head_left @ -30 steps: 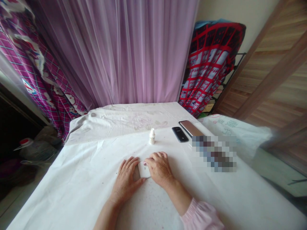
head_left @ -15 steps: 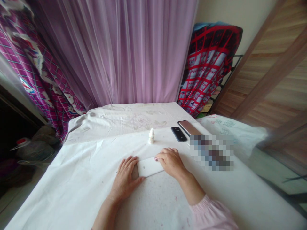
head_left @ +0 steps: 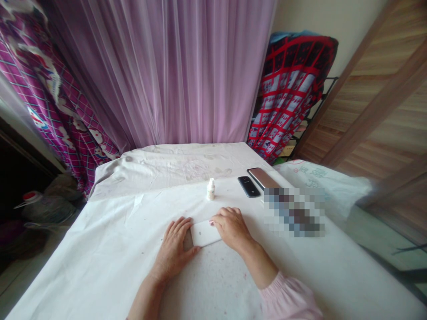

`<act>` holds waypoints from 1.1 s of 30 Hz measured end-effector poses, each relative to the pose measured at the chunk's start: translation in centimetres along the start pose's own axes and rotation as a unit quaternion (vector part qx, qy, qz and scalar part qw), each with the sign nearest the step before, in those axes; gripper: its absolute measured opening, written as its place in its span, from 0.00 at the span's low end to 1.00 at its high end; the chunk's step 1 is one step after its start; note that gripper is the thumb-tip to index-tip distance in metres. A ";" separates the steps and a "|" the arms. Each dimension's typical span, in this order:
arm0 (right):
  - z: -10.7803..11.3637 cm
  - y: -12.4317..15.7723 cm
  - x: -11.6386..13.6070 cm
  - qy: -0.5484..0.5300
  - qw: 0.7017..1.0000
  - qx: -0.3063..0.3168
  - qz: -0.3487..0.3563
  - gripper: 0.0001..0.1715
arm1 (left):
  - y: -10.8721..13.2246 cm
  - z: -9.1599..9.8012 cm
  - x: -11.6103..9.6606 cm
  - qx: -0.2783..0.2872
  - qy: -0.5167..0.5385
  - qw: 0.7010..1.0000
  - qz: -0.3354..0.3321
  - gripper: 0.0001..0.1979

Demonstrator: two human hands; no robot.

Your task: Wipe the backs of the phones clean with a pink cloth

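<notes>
A small white rectangular piece (head_left: 204, 233), like a folded strip of paper or cloth, lies flat on the white-covered table (head_left: 100, 249). My left hand (head_left: 176, 250) rests flat at its left end, fingers stretched out and together, thumb under the piece's near edge. My right hand (head_left: 231, 227) lies over its right end with fingers curled down and pressing on it. A small white dropper bottle (head_left: 210, 189) stands upright just beyond the hands.
Two phones, a dark one (head_left: 248, 186) and a rose-coloured one (head_left: 263, 178), lie at the table's right back. A blurred patch sits beside them. Purple curtain (head_left: 167, 71) hangs behind the table; patterned blankets hang left and right. A wooden door stands at right.
My right hand slid rightward along the white piece, uncovering more of it, and has now come back a little to the left. The left hand has stayed in place.
</notes>
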State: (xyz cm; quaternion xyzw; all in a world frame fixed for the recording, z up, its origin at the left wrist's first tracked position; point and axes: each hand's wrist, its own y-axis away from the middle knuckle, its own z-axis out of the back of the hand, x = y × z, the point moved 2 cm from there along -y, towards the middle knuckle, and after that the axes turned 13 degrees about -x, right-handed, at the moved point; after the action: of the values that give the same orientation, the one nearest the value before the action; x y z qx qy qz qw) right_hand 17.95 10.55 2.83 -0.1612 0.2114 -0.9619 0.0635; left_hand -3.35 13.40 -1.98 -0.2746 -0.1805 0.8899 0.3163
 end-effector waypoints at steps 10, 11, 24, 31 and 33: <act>-0.9 0.2 2.7 -0.018 0.999 -0.003 0.030 0.10 | 0.0 0.0 -0.2 0.000 -0.001 1.000 0.007 0.28; -1.1 0.2 2.9 -0.023 0.999 0.000 0.034 0.10 | 0.0 0.0 -0.2 0.001 0.000 1.000 0.009 0.28; -0.4 0.0 3.1 -0.052 0.997 0.049 0.029 0.11 | 0.0 0.1 -0.2 0.005 -0.004 1.000 0.008 0.28; 0.3 -0.4 1.5 -0.034 0.997 0.074 -0.004 0.10 | 0.0 0.1 -0.3 0.004 -0.001 1.000 0.009 0.28; 0.5 -0.4 1.1 -0.035 0.996 0.074 -0.017 0.09 | 0.0 0.1 -0.2 0.002 0.000 1.000 0.010 0.28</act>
State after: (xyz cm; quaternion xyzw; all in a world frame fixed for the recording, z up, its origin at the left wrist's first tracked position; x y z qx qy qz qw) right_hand 17.10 10.54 3.77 -0.1928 0.1342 -0.9698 0.0660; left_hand -3.28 13.19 -1.80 -0.2758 -0.1759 0.8932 0.3084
